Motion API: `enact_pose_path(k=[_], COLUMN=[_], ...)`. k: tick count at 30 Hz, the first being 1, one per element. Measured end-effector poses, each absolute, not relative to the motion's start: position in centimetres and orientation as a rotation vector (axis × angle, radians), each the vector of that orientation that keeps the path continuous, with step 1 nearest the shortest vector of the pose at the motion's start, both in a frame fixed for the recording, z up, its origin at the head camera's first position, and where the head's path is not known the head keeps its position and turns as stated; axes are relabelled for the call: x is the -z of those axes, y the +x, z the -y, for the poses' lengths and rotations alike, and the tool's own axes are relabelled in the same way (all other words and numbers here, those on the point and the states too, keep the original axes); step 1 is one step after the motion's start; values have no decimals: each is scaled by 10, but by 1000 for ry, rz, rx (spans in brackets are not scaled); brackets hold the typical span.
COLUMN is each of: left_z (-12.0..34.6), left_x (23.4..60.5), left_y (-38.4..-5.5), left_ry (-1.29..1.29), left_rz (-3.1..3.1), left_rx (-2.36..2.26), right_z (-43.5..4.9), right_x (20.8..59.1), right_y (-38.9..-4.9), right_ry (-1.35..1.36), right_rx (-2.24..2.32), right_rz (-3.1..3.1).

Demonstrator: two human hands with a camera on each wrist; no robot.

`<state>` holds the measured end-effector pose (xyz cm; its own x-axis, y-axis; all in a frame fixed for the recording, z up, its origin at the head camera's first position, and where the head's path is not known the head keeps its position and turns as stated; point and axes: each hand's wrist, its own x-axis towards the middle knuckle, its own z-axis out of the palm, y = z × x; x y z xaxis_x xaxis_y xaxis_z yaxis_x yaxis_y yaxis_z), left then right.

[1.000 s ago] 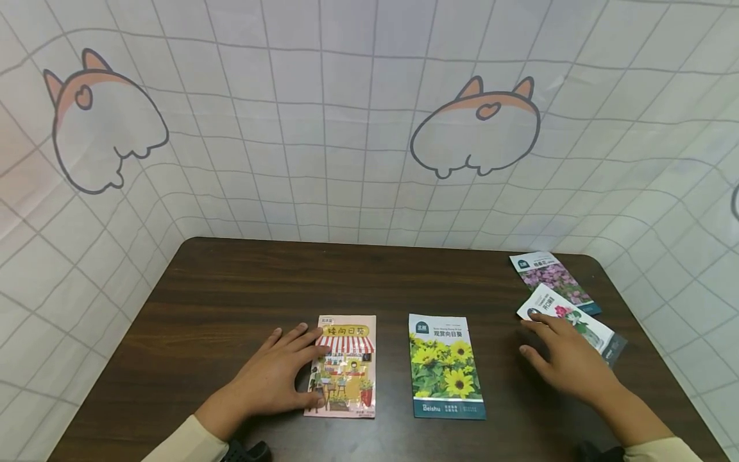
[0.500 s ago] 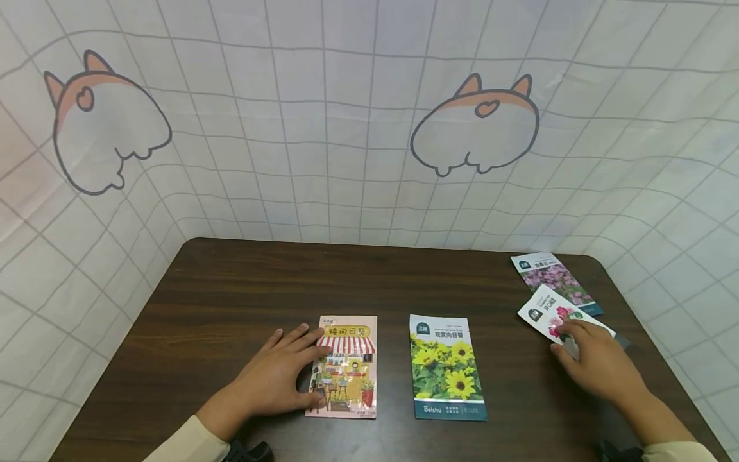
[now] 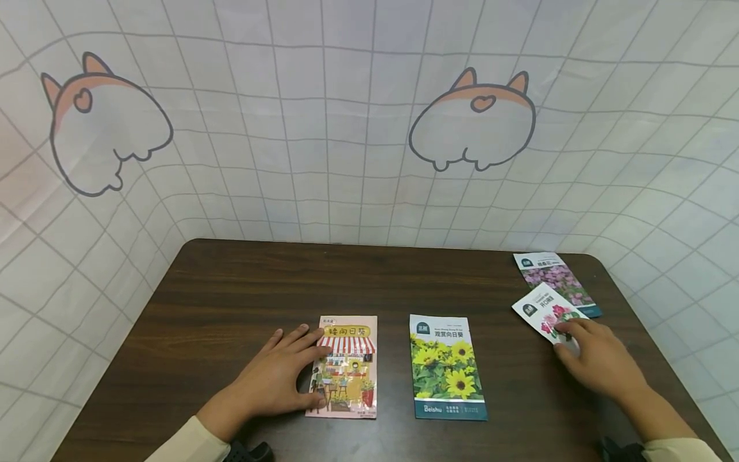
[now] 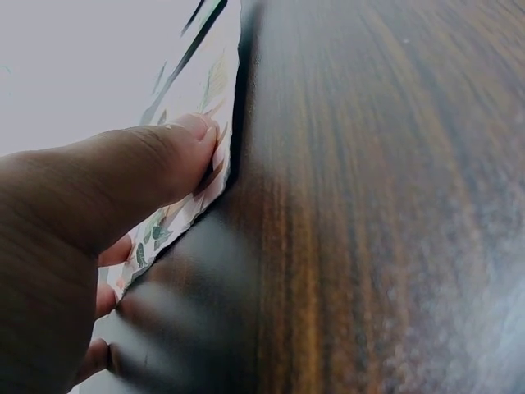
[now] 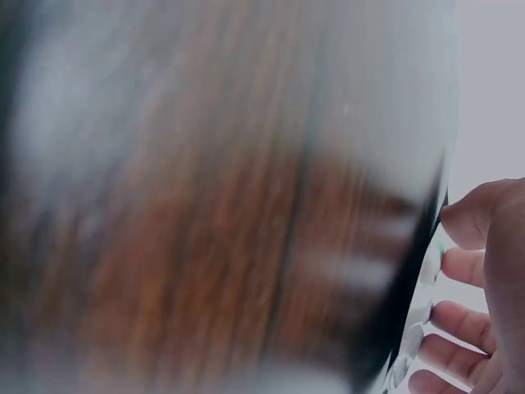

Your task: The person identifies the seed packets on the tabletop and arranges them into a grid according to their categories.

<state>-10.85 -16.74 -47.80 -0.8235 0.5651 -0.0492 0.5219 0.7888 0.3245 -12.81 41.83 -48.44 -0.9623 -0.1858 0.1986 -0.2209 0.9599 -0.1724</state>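
The left hand's point(image 3: 277, 372) fingers are spread out — they touch the shiny pink packet point(image 3: 349, 382). The right hand's point(image 3: 603, 359) fingers lie loosely on the flat white pink-flower packet point(image 3: 541, 308), which covers a bit of the purple-flower packet point(image 3: 557, 282). The sunflower packet point(image 3: 447, 367) sits between the hands — all on a brown wood-grain table point(image 3: 346, 276).

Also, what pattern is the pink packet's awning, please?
The awning has red and white stripes, clearest in the head view.

White packet point(image 3: 543, 311) — lower part hidden by right hand point(image 3: 603, 359) | purple-flower packet point(image 3: 557, 282) — partly overlapped | tabletop point(image 5: 205, 263) blurred in right wrist view
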Motion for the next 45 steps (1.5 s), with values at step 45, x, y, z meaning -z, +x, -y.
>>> enact_pose_path(k=[45], left_z=[168], left_x=[477], left_y=[-108], left_ry=[877], left_rz=[-2831], left_rx=[-459], right_z=[-362], right_x=[474], right_y=[-181], right_ry=[597], right_rx=[-389], right_rz=[2995])
